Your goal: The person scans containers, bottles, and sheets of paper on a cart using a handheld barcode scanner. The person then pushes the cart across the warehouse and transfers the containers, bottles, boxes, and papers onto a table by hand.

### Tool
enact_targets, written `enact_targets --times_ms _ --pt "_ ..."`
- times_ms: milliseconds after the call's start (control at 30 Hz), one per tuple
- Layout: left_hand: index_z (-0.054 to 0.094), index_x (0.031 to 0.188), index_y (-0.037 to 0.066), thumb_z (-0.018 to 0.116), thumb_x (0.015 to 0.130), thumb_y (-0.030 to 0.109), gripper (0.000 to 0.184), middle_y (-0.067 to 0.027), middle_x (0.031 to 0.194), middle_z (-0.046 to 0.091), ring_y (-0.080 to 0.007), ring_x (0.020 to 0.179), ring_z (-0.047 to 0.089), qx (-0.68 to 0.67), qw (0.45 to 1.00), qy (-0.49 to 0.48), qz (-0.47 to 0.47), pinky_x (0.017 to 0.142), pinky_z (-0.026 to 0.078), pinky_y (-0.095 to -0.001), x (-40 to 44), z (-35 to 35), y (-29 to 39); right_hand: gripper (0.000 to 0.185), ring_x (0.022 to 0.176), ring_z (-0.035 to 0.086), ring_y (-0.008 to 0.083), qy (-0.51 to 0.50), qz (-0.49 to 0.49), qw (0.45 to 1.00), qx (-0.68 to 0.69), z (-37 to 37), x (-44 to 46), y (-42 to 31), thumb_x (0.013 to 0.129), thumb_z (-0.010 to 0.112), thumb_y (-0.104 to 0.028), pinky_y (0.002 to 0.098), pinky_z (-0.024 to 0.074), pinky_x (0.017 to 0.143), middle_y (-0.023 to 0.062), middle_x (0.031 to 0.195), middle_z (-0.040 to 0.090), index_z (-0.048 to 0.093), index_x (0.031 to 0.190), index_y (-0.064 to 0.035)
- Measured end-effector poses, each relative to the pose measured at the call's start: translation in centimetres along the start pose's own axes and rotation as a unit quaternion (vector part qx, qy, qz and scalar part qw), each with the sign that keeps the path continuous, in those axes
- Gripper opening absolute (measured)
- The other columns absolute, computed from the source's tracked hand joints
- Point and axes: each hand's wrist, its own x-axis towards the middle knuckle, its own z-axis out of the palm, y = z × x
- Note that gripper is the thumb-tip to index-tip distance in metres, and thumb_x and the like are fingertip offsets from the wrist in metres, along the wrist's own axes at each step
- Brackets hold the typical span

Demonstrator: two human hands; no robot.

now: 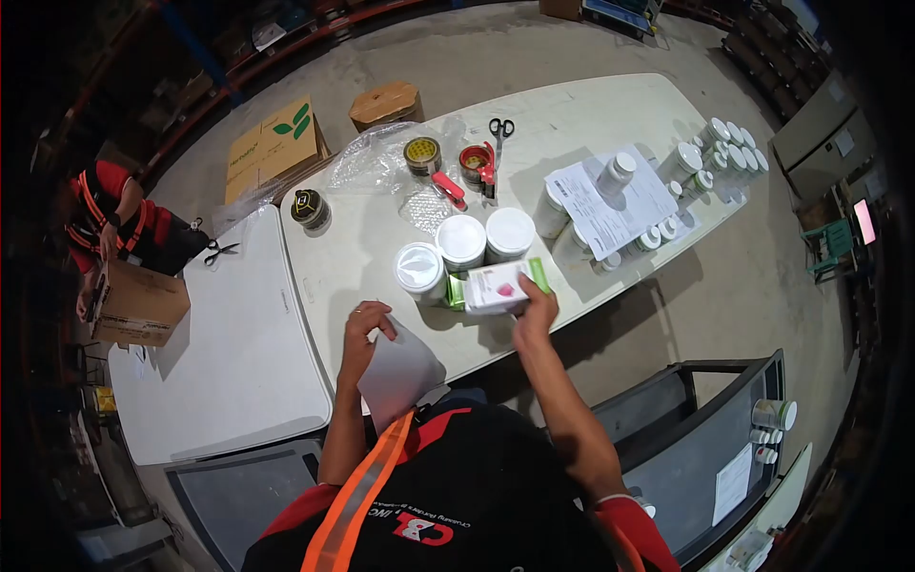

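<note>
My right hand point(537, 310) is closed around a small white box with green ends point(496, 286), just in front of three white-lidded tubs. One tub point(419, 269) stands at the left, another point(460, 240) in the middle and the third point(510, 233) at the right. A green item point(456, 292) shows partly behind the box. Near the table edge, my left hand point(367, 329) grips a pale, greyish sheet or bag point(400, 367) by its upper edge; its exact kind is unclear.
Tape rolls point(422, 155), a red cutter point(448, 189), scissors point(501, 132) and bubble wrap point(376, 157) lie farther back. Papers point(610, 205) rest on several bottles at right. A grey cart point(696, 467) stands at lower right. At left, a co-worker point(124, 210) handles a carton point(143, 300).
</note>
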Motion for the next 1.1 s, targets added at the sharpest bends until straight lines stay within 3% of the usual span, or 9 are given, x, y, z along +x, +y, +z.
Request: enact_targets --times_ms 333,467,567,633,700,767,967,1033,1100 --pt "0.055 0.064 0.007 0.055 0.062 -0.002 0.009 -0.0044 0.068 0.055 -0.0268 0.088 0.061 0.054 0.996 0.074 0.008 0.111 0.034 -0.0518 4.0 -2.4 3.1 0.054 0.104 0.057 0.0221 0.117 -0.190 0.915 -0.335 2.8 1.5 5.9 0.091 0.075 -0.028 0.0366 0.0445 0.096 0.0156 0.117 0.055 0.050 0.123 0.0078" --pt "0.053 0.064 0.005 0.052 0.057 -0.003 0.010 -0.0065 0.066 0.049 -0.0284 0.076 0.054 0.061 0.995 0.064 0.054 0.104 0.038 -0.0489 7.9 -1.8 5.4 0.075 0.133 0.038 0.0371 0.045 -0.111 0.916 -0.383 1.6 1.6 5.3 0.094 0.066 -0.048 0.0445 0.0306 0.113 0.0265 0.140 0.040 0.041 0.140 0.0065" --pt "0.052 0.065 0.004 0.052 0.058 -0.002 0.009 -0.0071 0.066 0.050 -0.0292 0.072 0.052 0.107 0.989 0.075 0.064 0.094 0.041 -0.0453 10.4 -1.1 7.3 0.078 0.140 0.034 0.0352 0.041 -0.084 0.945 -0.312 0.1 -1.0 2.0 0.098 0.058 -0.050 0.0433 0.0257 0.117 0.0254 0.147 0.038 0.034 0.148 0.0051" --pt "0.054 0.065 0.005 0.054 0.060 0.002 0.005 -0.0096 0.065 0.054 -0.0319 0.069 0.053 0.163 0.977 0.113 0.082 0.078 0.043 -0.0436 12.3 0.0 8.9 0.088 0.136 0.044 0.0302 -0.106 -0.129 0.939 -0.301 -0.5 -5.2 -3.4 0.095 0.058 -0.058 0.0447 0.0401 0.106 0.0200 0.153 0.035 0.028 0.154 -0.0008" --pt "0.055 0.064 0.005 0.056 0.061 0.005 0.004 -0.0112 0.066 0.056 -0.0334 0.068 0.055 0.201 0.972 0.116 0.044 0.074 0.044 -0.0439 14.0 1.4 10.9 0.086 0.142 0.036 0.0354 -0.305 -0.026 0.919 -0.248 1.3 -9.7 -9.1 0.095 0.064 -0.047 0.0459 0.0365 0.111 0.0230 0.156 0.029 0.025 0.154 0.0023" --pt "0.048 0.062 0.006 0.055 0.065 0.005 0.008 -0.0116 0.061 0.051 -0.0340 0.063 0.053 0.199 0.969 0.117 0.087 0.062 0.041 -0.0456 16.5 3.5 12.4 0.095 0.140 0.040 0.0359 -0.459 -0.125 0.830 -0.291 3.3 -14.2 -13.5 0.084 0.078 -0.040 0.0473 0.0409 0.108 0.0235 0.155 0.032 0.027 0.153 0.0028" --pt "0.056 0.068 -0.001 0.052 0.068 0.007 0.009 -0.0198 0.071 0.061 -0.0392 0.071 0.061 0.133 0.987 0.010 0.094 0.069 0.048 -0.0492 20.8 9.1 15.3 0.079 0.120 0.059 0.0330 -0.174 -0.320 0.776 -0.514 0.6 -11.5 -10.9 0.077 0.084 -0.017 0.0419 0.0479 0.097 0.0258 0.134 0.056 0.045 0.142 0.0047" --pt "0.058 0.071 -0.002 0.051 0.069 0.007 0.011 -0.0206 0.075 0.062 -0.0392 0.074 0.062 0.099 0.992 -0.022 0.078 0.071 0.049 -0.0487 21.1 10.1 15.5 0.045 0.090 0.068 0.0219 -0.092 -0.306 0.846 -0.426 0.0 -8.8 -11.0 0.086 0.076 -0.008 0.0337 0.0526 0.084 0.0199 0.104 0.070 0.058 0.123 0.0088" --pt "0.061 0.076 -0.001 0.053 0.072 0.007 0.012 -0.0202 0.077 0.062 -0.0385 0.075 0.061 0.060 0.995 -0.035 0.067 0.071 0.050 -0.0478 21.0 11.1 14.9 0.022 0.080 0.070 0.0218 -0.048 -0.352 0.822 -0.445 -1.9 -7.0 -11.9 0.086 0.070 -0.002 0.0336 0.0535 0.076 0.0152 0.088 0.073 0.070 0.106 0.0056"
